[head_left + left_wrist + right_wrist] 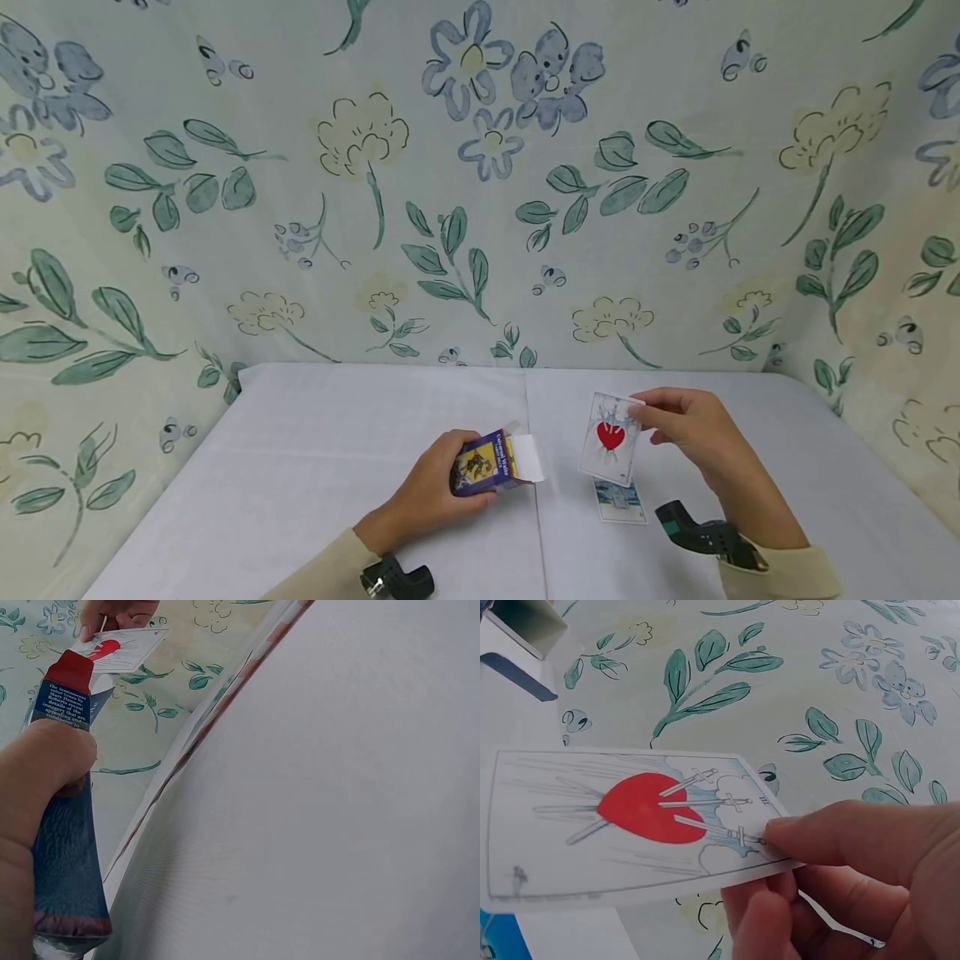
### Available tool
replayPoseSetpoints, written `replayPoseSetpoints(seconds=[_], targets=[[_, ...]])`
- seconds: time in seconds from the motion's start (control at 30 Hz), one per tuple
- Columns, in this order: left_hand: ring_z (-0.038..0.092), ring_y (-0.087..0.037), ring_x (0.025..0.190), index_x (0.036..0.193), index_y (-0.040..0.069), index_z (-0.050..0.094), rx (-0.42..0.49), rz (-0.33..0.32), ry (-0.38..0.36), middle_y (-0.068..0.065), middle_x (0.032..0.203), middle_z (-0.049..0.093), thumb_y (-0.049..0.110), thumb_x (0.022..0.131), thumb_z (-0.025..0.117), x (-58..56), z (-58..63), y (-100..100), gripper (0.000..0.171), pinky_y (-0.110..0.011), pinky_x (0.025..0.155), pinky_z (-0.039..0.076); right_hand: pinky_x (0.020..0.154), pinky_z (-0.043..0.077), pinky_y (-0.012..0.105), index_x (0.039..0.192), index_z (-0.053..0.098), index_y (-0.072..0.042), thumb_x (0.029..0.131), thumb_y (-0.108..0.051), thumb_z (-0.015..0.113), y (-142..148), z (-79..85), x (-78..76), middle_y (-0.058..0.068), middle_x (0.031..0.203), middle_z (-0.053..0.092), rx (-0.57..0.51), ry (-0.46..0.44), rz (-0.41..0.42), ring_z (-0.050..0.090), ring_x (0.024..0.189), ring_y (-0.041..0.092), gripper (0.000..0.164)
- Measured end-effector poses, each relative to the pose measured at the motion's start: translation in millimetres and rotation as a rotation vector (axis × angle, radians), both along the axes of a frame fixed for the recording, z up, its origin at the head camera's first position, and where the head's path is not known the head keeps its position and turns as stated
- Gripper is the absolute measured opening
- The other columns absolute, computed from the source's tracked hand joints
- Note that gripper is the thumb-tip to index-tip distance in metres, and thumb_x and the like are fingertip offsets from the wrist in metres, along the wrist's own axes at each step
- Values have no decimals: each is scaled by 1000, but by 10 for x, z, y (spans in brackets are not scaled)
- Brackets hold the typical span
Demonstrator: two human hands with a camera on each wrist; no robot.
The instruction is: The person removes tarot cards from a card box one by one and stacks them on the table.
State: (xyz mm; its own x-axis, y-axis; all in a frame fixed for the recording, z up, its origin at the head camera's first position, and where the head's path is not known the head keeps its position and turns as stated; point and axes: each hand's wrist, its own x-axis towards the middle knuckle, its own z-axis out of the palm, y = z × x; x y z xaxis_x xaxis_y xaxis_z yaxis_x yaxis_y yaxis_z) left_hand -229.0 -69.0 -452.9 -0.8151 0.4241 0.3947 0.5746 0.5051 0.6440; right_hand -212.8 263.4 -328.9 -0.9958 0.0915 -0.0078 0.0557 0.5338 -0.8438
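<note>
My left hand [431, 479] grips a dark blue and yellow tarot card box [480, 464], its white flap hanging open to the right. In the left wrist view the thumb presses along the side of the box [71, 840]. Between thumb and fingers, my right hand [693, 425] pinches a tarot card [611, 437] by its upper corner. A red heart pierced by swords is printed on that card [645, 806]. Below it a second card [621, 502] with a blue picture lies on the table, its upper part hidden by the held card.
A white cloth covers the table [337, 442]. Behind it hangs a floral curtain [450, 250], which also runs down both sides. Dark camera mounts [701, 529] are strapped to both wrists.
</note>
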Motion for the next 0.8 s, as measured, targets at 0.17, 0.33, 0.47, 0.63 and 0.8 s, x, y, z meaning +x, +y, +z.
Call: replayPoseSetpoints(seconds=[0.17, 0.33, 0.47, 0.63, 0.8], targets=[[50, -5, 103, 133, 18, 45, -1, 2, -1, 9, 121, 52, 48, 76, 77, 2, 2, -1, 72, -30, 89, 47, 76, 55, 32, 118, 64, -1, 89, -34, 69, 7, 9, -7, 16, 113, 65, -74, 4, 20, 66, 88, 25, 44], [50, -6, 104, 134, 17, 45, -1, 1, -1, 9, 122, 52, 48, 76, 77, 1, -3, -3, 73, -30, 90, 47, 77, 55, 31, 120, 62, -2, 87, -37, 70, 25, 15, -14, 19, 115, 64, -101, -14, 5, 70, 84, 25, 49], [50, -6, 104, 134, 16, 45, -2, -3, 4, 8, 123, 52, 47, 76, 78, -3, -9, -5, 73, -30, 90, 47, 74, 55, 31, 119, 62, 0, 87, -36, 71, 39, 9, -21, 20, 112, 65, -88, -25, -12, 71, 79, 24, 48], [51, -6, 104, 134, 15, 46, -2, -6, 8, 8, 123, 52, 46, 76, 78, -8, -11, -6, 73, -30, 90, 47, 70, 56, 31, 116, 63, 1, 87, -35, 71, 51, -18, -15, 16, 102, 68, -30, -43, -17, 69, 74, 24, 47], [51, -6, 104, 134, 15, 46, -2, -4, 7, 8, 122, 52, 45, 76, 79, -9, -13, -4, 73, -30, 90, 47, 69, 55, 32, 113, 66, 1, 87, -36, 70, 62, -41, -21, 13, 98, 70, 21, -45, -11, 67, 74, 23, 45]])
